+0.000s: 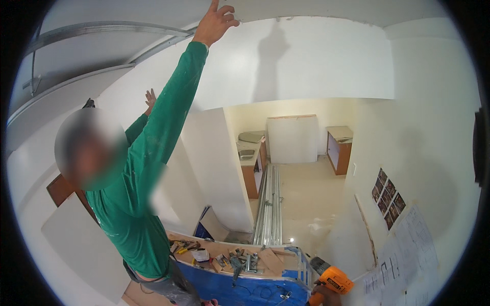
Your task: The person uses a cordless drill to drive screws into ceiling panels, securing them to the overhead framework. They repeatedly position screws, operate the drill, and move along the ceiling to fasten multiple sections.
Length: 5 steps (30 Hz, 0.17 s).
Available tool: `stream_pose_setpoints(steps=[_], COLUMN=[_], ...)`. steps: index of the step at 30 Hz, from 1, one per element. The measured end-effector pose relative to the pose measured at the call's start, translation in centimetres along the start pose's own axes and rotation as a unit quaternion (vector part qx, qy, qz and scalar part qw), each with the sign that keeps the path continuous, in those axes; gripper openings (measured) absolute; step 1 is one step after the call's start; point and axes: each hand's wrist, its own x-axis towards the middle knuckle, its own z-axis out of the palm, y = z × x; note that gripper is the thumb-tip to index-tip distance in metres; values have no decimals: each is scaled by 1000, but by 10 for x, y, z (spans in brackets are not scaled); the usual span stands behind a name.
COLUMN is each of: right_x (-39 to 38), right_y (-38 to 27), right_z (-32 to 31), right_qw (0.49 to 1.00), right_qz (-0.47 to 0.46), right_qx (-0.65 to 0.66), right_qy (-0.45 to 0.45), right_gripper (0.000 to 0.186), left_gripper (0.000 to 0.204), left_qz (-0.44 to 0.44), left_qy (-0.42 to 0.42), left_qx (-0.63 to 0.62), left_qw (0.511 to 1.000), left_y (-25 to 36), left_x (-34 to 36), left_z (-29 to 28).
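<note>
At the lower right, my right hand (331,297) is closed around an orange and black cordless drill (334,279). The drill's dark chuck points up and to the left, beside the metal frame at the bench end. Only part of this hand shows above the lower edge. My left hand is out of the picture. To the left stands a co-worker in a green long-sleeved shirt (158,132), both arms raised. One co-worker's hand (217,24) reaches up by the ceiling edge, the other (150,99) is lifted against the white wall.
Below lies a bench (273,261) with a blue side, strewn with hand tools and scraps. Long metal profiles (269,209) lie on the floor beyond. A white board (293,138) leans at the back between low cabinets. Metal ceiling framing (107,28) runs overhead; paper plans (403,260) hang at right.
</note>
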Motion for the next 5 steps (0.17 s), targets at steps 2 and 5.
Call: stream_pose_setpoints(steps=[2, 5], right_x=[-23, -32], right_y=[3, 37], right_z=[20, 58], right_qw=[996, 991], right_qz=[60, 64], right_qx=[-2, 67], right_qy=[69, 95], right_gripper=[29, 33], left_gripper=[14, 16], left_qz=[9, 2], left_qy=[64, 46], left_qx=[-17, -4], left_qw=[998, 999], left_y=[48, 59], left_x=[37, 36], left_z=[49, 62])
